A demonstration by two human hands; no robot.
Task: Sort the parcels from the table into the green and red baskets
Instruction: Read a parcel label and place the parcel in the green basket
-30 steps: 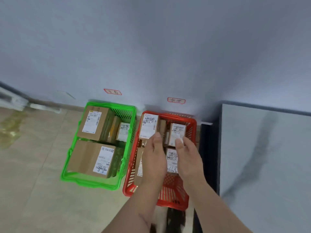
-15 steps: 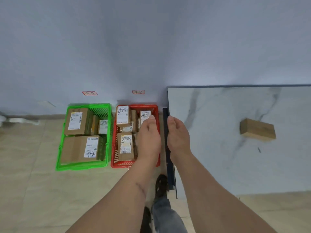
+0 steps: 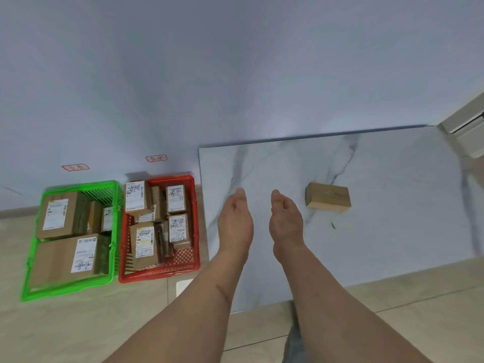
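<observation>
One brown cardboard parcel lies alone on the white marble table, right of centre. My left hand and my right hand hover side by side above the table's left part, fingers straight, holding nothing. The right hand is a short way left of the parcel and does not touch it. On the floor to the left stand the green basket, with large labelled boxes, and the red basket, with several smaller labelled boxes.
Two small red-outlined labels are stuck on the wall, one above the green basket and one above the red. Beige tiled floor lies in front of the baskets. A white unit stands at the far right.
Both hands left the red basket, where they were at a small parcel, and swung right over the table, empty. The view turned right, bringing the table and its single parcel into sight.
</observation>
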